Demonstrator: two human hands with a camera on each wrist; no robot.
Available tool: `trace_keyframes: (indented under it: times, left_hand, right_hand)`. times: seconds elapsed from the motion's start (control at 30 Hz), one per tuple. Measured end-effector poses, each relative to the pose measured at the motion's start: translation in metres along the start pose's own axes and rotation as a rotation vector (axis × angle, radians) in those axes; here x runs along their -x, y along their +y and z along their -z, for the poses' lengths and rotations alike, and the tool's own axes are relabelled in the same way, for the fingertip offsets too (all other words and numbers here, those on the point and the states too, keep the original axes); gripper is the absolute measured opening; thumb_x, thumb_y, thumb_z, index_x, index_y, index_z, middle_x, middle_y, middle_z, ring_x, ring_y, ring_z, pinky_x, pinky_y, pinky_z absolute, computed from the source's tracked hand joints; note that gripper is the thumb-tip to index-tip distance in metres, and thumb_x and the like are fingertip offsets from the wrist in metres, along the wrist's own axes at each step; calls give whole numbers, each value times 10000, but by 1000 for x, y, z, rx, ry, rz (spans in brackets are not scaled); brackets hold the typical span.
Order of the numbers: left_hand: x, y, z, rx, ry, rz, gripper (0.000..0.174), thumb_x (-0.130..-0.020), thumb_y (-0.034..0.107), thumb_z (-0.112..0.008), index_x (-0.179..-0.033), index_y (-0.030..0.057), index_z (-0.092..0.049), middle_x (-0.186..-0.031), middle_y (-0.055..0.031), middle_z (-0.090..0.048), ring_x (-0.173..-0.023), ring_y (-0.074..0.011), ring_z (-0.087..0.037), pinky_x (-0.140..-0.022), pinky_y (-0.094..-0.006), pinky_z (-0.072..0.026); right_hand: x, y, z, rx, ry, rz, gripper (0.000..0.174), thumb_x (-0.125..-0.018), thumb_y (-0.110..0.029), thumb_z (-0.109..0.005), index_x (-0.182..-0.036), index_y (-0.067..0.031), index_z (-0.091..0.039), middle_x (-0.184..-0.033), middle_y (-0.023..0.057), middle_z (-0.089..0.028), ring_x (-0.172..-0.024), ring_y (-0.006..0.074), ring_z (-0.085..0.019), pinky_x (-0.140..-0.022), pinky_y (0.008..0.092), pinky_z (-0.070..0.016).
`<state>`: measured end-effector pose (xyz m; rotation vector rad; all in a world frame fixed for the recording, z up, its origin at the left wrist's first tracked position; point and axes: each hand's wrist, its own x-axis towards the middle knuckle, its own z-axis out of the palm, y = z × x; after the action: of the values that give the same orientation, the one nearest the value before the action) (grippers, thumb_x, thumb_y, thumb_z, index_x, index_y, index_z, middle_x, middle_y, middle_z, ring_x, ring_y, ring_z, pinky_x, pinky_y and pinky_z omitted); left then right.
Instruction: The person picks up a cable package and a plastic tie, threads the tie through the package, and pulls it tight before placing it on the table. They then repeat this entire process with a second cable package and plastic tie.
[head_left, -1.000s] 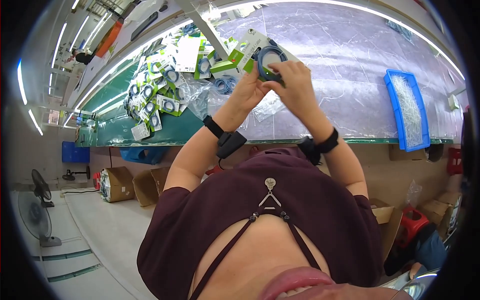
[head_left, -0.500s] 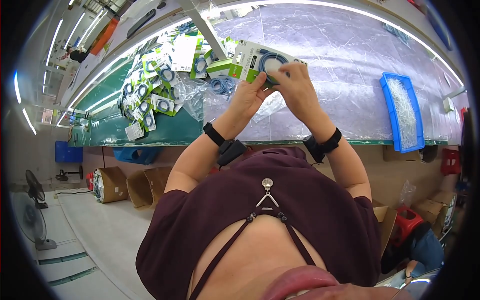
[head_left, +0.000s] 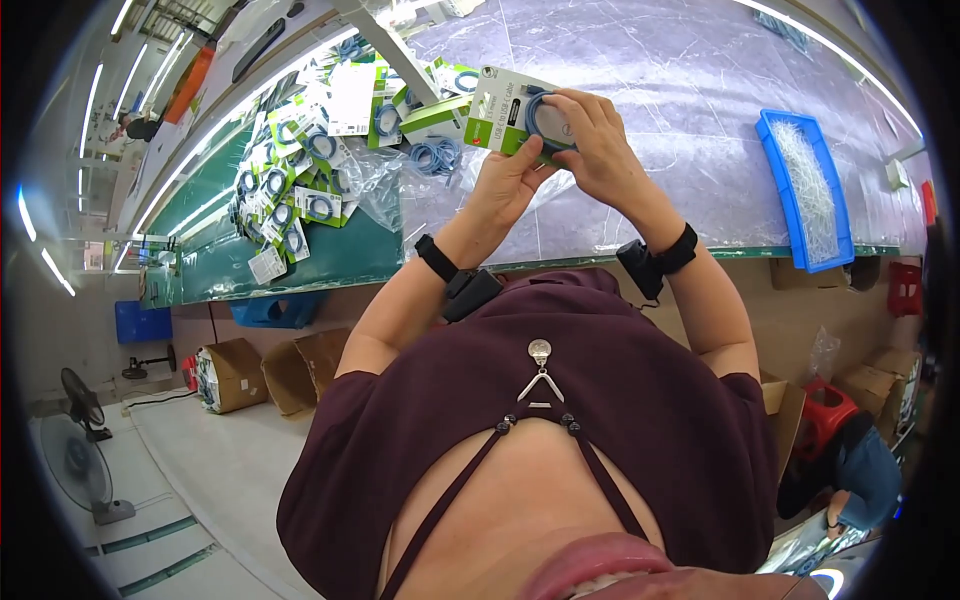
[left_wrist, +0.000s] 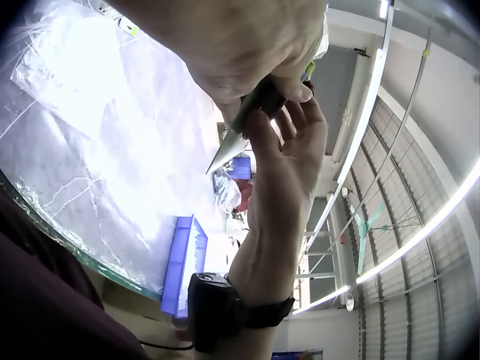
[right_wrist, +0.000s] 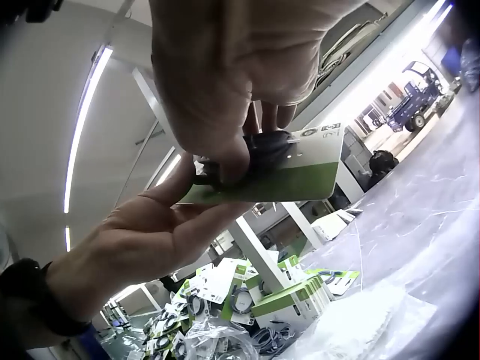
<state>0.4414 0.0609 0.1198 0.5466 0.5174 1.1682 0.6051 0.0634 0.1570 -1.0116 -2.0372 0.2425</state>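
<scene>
A white and green card printed "USB-C to USB-C Cable" is held up over the table, with a blue-grey USB cable coiled on its front. My left hand pinches the lower edge of the card, thumb in front beside the coil. My right hand grips the coil and the card's right side, its fingers covering much of the loop. The right wrist view shows the card nearly edge-on, the right thumb pressing dark cable against it. Seen from the left wrist, both hands meet around the cable.
Left on the table lies a heap of carded cables. Beside it are a green-white box, loose coiled cables and clear plastic bags. A blue tray of thin white strips stands right. A slanted white post rises behind.
The card has shifted slightly left and turned its printed front more toward the head camera. My right fingers have moved from the coil's lower part up over its right side.
</scene>
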Motion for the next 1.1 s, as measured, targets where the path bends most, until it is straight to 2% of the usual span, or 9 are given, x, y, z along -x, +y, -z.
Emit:
trace_keyframes:
  times: [0.23,0.33,0.37,0.5,0.6,0.77,0.9,1.03,1.1]
  left_hand:
    - [-3,-11,1,-74,79,-3,275,-901,70,-550,-1166,26,-491,-1112,-104,-577,-1009,-228,-596,-843,-368,-543]
    - [-9,-9,5,49,72,-10,260,-911,83,-536,-1160,20,-494,-1101,-114,-578,-997,-236,-599,-836,-368,-545]
    - [-10,-10,6,50,75,-14,260,-911,83,-536,-1160,20,-494,-1101,-114,-578,-997,-236,-599,-836,-368,-545]
    - [-8,-9,7,46,25,-36,250,-920,97,-524,-1155,17,-493,-1093,-122,-575,-976,-235,-603,-831,-368,-545]
    - [-4,-6,3,11,53,-24,230,-911,85,-538,-1129,19,-506,-1058,-114,-587,-965,-229,-602,-834,-368,-543]
    - [0,-4,18,-83,115,47,216,-899,84,-560,-1102,24,-521,-1023,-104,-601,-940,-223,-611,-829,-369,-543]
    - [-4,-9,35,-112,201,-22,224,-881,86,-592,-1090,34,-532,-1001,-91,-610,-910,-219,-624,-811,-373,-548]
    - [-15,3,88,-20,267,-93,246,-867,90,-614,-1094,40,-532,-1012,-92,-612,-897,-225,-632,-812,-379,-549]
    - [-9,32,109,47,348,-208,270,-850,78,-633,-1095,30,-531,-1028,-104,-615,-906,-234,-630,-834,-389,-545]
  right_hand:
    - [5,13,-2,-34,-42,-23,560,-644,36,-658,-1165,-77,-484,-1206,97,-490,-1132,315,-451,-940,419,-353]
    - [9,7,-3,103,107,91,441,-662,-27,-685,-1083,-70,-564,-1078,90,-552,-1049,270,-497,-932,410,-356]
    - [11,6,-5,100,105,94,441,-662,-27,-685,-1083,-70,-564,-1078,90,-552,-1049,270,-497,-932,410,-356]
    - [20,6,-17,210,116,75,299,-687,-79,-684,-981,-90,-627,-925,34,-586,-927,205,-540,-934,404,-353]
    - [20,12,-23,274,183,177,245,-700,-105,-681,-943,-111,-649,-847,-10,-586,-853,168,-552,-952,397,-339]
    - [27,20,-33,259,170,215,225,-722,-104,-645,-946,-124,-642,-845,-11,-578,-859,181,-549,-967,405,-319]
    - [22,18,-42,269,136,227,276,-704,-121,-686,-976,-120,-636,-855,1,-576,-853,174,-559,-974,404,-315]
    - [6,10,-57,254,122,199,278,-718,-147,-694,-988,-134,-629,-881,14,-583,-871,175,-558,-977,407,-300]
    - [2,15,-61,204,206,103,222,-749,-141,-682,-966,-123,-637,-863,36,-595,-850,187,-568,-925,382,-351]
